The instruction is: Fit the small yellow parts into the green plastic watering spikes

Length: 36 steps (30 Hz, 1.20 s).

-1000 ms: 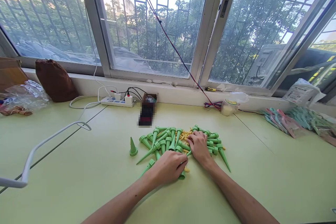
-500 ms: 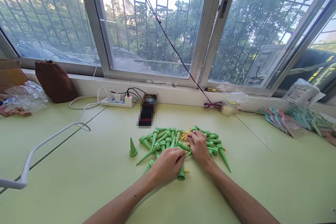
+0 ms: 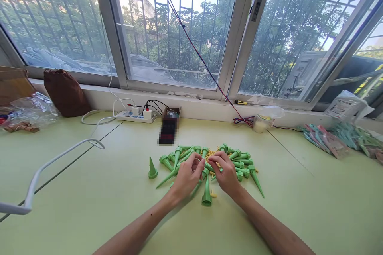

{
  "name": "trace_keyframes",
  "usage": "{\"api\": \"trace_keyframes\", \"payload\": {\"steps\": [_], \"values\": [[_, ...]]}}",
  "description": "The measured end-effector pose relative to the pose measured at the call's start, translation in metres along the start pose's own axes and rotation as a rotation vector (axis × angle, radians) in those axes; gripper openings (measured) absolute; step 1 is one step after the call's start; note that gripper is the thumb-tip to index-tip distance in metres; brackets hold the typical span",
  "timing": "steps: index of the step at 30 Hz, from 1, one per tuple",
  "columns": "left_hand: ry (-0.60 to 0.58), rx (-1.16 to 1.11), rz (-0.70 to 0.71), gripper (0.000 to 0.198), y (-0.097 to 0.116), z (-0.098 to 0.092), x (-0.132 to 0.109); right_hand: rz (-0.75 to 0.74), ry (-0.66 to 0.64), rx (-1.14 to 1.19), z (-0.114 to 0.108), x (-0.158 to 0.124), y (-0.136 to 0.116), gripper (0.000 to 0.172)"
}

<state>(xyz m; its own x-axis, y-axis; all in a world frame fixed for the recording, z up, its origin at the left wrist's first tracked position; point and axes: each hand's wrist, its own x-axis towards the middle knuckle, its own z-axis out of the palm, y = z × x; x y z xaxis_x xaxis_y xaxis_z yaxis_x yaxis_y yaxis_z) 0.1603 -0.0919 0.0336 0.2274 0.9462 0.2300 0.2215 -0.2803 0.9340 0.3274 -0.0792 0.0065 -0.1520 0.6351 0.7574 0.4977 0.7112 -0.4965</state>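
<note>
My left hand (image 3: 189,173) is closed, thumb and fingertips pinched together, over the left part of a heap of green plastic spikes (image 3: 166,162) with ribbed caps. What it pinches, if anything, is too small to tell. Facing it closely, my right hand (image 3: 226,172) pinches too, its fingertips almost meeting the left ones; their content cannot be made out. Small yellow plastic pieces (image 3: 212,153) lie behind and between the hands. Below them rests an uncapped green spike (image 3: 206,197), its open end towards me, beside one yellow piece (image 3: 213,194).
One green cone (image 3: 152,169) stands upright left of the heap. A white cable (image 3: 56,158) arches over the table's left side. Further back are a power strip (image 3: 128,116), a small box (image 3: 172,111), a jar (image 3: 261,122) and bagged pastel items (image 3: 324,137) below the window.
My left hand has risen and moved slightly left, uncovering more of the uncapped spike. My right hand has turned its fingertips towards the left hand, bringing both pinches close together.
</note>
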Motion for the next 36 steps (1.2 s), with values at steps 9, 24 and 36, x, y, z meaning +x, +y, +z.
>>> {"api": "trace_keyframes", "payload": {"steps": [9,24,36], "values": [[-0.04,-0.042,0.029,0.036,-0.001,-0.002,0.001,-0.034,-0.054,0.048,0.001,-0.002,-0.004,0.018],[0.014,-0.085,0.032,0.033,-0.003,-0.001,0.001,-0.021,-0.103,0.075,-0.001,-0.003,-0.01,0.012],[0.035,0.078,0.09,0.031,-0.001,-0.001,-0.001,-0.006,-0.069,0.083,-0.001,-0.004,-0.01,0.014]]}}
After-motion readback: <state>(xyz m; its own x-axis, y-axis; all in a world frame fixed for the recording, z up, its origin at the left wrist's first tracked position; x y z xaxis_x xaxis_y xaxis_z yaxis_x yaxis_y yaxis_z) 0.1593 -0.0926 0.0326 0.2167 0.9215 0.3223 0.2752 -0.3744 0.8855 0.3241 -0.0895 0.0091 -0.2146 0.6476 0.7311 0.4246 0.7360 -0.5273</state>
